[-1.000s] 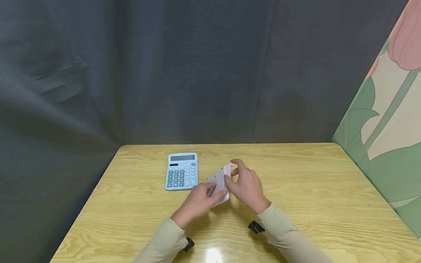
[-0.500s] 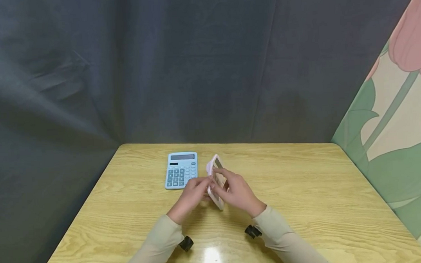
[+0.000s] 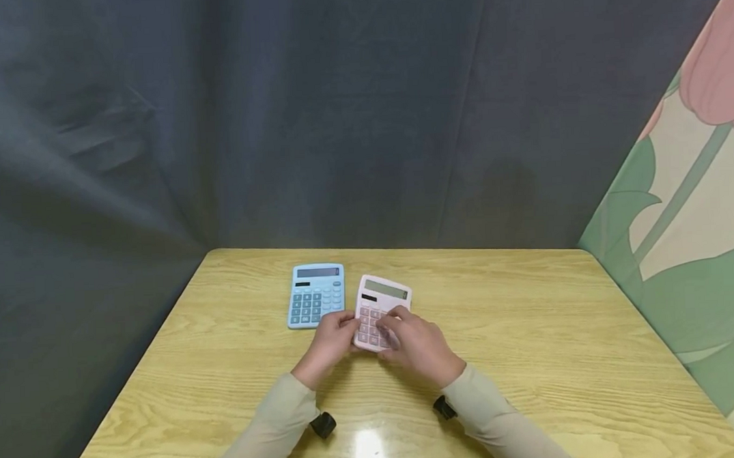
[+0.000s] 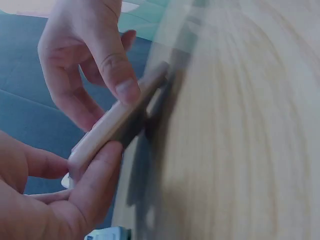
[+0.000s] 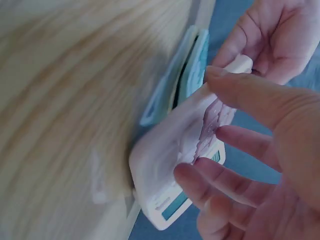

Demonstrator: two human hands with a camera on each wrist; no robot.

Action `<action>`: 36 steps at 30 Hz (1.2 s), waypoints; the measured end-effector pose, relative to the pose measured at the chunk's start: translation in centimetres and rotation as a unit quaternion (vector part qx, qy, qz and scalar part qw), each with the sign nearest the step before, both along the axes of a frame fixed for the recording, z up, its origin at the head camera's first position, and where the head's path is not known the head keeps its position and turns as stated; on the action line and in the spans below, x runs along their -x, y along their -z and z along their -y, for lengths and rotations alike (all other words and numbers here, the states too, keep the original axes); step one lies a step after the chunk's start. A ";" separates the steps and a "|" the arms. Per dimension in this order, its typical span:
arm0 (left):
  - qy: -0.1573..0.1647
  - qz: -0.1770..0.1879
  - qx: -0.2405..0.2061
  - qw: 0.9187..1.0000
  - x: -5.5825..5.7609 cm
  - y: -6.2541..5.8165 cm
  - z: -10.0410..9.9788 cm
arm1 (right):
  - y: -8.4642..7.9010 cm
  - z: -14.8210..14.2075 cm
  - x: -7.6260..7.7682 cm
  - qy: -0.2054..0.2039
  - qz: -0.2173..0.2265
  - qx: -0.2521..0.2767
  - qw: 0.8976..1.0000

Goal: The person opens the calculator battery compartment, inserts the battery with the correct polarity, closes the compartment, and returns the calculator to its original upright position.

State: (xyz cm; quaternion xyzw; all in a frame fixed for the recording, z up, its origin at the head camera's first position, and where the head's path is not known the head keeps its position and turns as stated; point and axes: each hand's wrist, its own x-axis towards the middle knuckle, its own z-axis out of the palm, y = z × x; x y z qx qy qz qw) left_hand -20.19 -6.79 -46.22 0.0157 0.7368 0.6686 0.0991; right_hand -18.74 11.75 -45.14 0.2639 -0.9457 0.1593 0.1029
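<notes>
A pink calculator (image 3: 387, 298), keys facing up, is tilted just above the table, its display at the far end. My left hand (image 3: 330, 340) pinches its left edge, thumb on top and fingers beneath; the left wrist view shows this grip on the calculator's edge (image 4: 102, 132). Over the lower right keys lies my right hand (image 3: 423, 346), its fingers spread and loosely bent. In the right wrist view the right thumb (image 5: 245, 92) touches the near edge, and the fingertips reach the keys. Some keys are hidden beneath that hand.
A light blue calculator (image 3: 316, 296) lies face up on the wooden table (image 3: 531, 331), just left of the pink one. Dark curtain (image 3: 350, 120) hangs behind the table. A floral panel (image 3: 693, 242) stands at the right.
The pink calculator has been turned over from its back, through an on-edge position, to keys up. My right hand has shifted from its far end to over the keys; the blue calculator stays put.
</notes>
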 end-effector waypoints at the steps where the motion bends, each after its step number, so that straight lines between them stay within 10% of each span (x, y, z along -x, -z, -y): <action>1: 0.000 0.011 0.003 1.000 0.0 0.1 0.0 | 0.1 -0.1 0.0 0.001 -0.002 -0.005 1.000; 10: 0.034 0.037 0.075 0.996 -0.2 0.7 -0.2 | 0.7 -0.2 0.4 0.001 0.000 -0.007 1.000; 36: 0.066 0.021 0.105 0.992 -0.4 0.9 0.1 | 1.2 -0.6 4.2 0.036 0.004 -0.029 0.999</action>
